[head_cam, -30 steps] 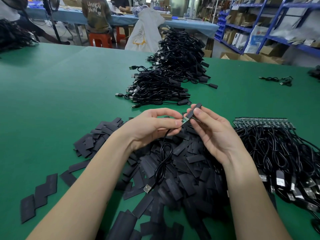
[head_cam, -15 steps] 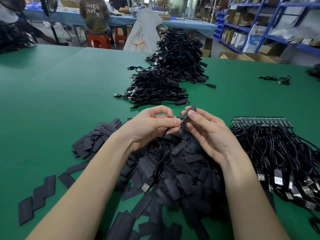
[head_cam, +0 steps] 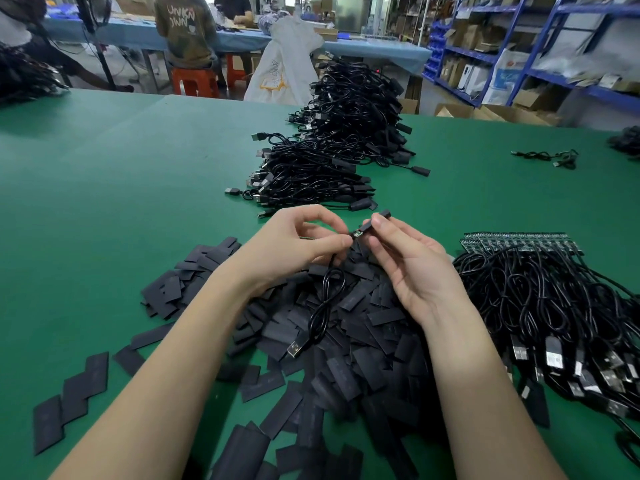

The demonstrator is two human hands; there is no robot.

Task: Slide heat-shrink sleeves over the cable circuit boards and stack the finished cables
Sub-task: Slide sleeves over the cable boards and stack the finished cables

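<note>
While the left hand (head_cam: 294,240) pinched the cable (head_cam: 325,306) steady at its circuit board (head_cam: 357,233), the right hand (head_cam: 408,261) gripped the heat-shrink sleeve (head_cam: 375,219) to slide it on.

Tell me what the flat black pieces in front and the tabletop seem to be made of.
Flat black pieces: apparently thin matte plastic tubing pressed flat, with dull sheen and creased edges, probably heat-shrink. Tabletop: green covering, smooth and even with a soft sheen, likely a rubber or vinyl mat, though it could be cloth.
</note>
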